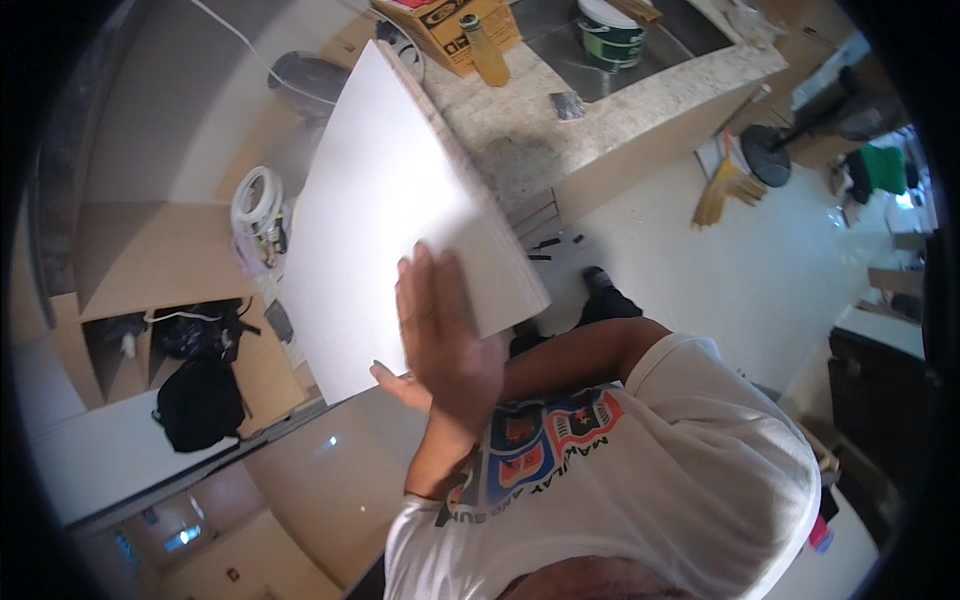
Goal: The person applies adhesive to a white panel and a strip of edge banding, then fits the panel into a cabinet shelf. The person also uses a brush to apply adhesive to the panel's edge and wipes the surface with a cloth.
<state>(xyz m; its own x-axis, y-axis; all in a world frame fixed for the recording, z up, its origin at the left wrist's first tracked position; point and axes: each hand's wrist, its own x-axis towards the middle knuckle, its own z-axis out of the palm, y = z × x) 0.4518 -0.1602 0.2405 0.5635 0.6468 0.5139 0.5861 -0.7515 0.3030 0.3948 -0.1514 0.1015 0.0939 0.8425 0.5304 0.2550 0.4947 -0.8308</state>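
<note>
A large white board [360, 210] lies tilted in front of me, its raw layered edge along the right side. My right hand [445, 310] rests flat on its upper face, fingers stretched out and pointing away from me. Lower and partly behind it, my left hand [405, 388] is at the board's near edge. One of its digits shows over the white face, and the other fingers are hidden. The left hand seems to grip that edge.
Behind the board, a stone counter [640, 115] carries a cardboard box [445, 35], a bottle [485, 55] and a sink with a green bucket [612, 42]. A white coil [258, 200] and a black bag [200, 405] are at the left. A yellow brush-like thing [728, 190] lies on the floor.
</note>
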